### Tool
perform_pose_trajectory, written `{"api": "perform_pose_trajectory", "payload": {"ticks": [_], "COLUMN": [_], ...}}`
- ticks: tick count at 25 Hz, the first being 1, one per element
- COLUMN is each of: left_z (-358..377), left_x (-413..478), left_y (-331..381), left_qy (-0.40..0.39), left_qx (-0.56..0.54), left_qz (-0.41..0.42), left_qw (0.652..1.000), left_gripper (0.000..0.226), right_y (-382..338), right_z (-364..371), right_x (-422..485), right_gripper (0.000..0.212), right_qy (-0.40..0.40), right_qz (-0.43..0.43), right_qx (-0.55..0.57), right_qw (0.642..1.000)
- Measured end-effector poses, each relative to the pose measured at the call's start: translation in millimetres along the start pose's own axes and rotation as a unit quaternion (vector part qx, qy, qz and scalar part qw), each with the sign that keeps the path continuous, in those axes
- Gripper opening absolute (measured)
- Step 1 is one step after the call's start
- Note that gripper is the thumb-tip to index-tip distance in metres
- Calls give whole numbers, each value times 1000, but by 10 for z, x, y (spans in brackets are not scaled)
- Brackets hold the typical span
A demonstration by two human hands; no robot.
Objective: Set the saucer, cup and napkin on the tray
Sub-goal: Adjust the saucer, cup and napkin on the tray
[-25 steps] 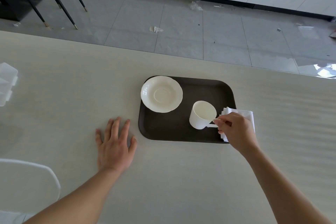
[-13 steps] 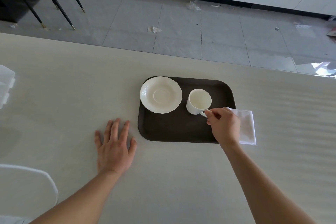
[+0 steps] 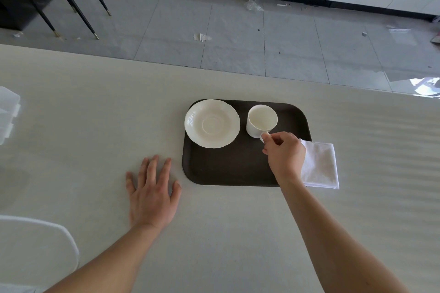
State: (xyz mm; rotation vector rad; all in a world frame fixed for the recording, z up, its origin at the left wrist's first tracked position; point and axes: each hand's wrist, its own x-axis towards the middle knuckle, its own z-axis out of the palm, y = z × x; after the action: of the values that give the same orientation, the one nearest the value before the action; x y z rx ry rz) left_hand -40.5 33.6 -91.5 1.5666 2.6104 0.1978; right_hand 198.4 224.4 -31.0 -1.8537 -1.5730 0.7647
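Cup (image 3: 261,120), white and empty, stood upright on the far right part of the dark brown tray (image 3: 228,169), its handle turned toward the near right. The right hand (image 3: 284,153) reached over the tray's right side, with the thumb and fingertips (image 3: 266,138) pinched together on the cup's handle; the rest of the cup's body was free of the hand. Whether the cup's base rested fully on the tray or was slightly raised could not be told from this view.

Saucer (image 3: 212,123), white with a scalloped rim, lay flat on the far left part of the tray, just beside the cup but apart from it; its left edge overhung the tray's far left corner. The saucer's central well was bare.

Napkin (image 3: 320,165), white and folded into a rectangle, lay at the tray's right edge. Most of it rested on the table (image 3: 95,112) to the right of the tray; its left part was hidden behind the right hand and wrist, so its overlap with the tray's rim could not be judged.

The left hand (image 3: 152,192) lay palm down on the pale table, fingers spread and holding nothing, near the tray's near left corner but not touching it. A translucent plastic container (image 3: 7,114) sat at the table's far left edge, well apart from the tray. Beyond the table, a grey tiled floor (image 3: 238,35) and the legs of a chair (image 3: 71,5) were visible.
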Motion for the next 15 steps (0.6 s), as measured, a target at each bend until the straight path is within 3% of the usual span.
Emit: {"api": "perform_pose_trajectory", "payload": {"ticks": [15], "left_z": [20], "left_x": [0], "left_y": [-14], "left_qy": [5], "left_qx": [5], "left_qz": [3], "left_qw": [1000], "left_gripper": [63], "right_y": [-90], "right_z": [59], "right_x": [-126], "right_gripper": [26], "right_qy": [-15], "right_qz": [18], "right_qx": [21], "right_qw": [999]}}
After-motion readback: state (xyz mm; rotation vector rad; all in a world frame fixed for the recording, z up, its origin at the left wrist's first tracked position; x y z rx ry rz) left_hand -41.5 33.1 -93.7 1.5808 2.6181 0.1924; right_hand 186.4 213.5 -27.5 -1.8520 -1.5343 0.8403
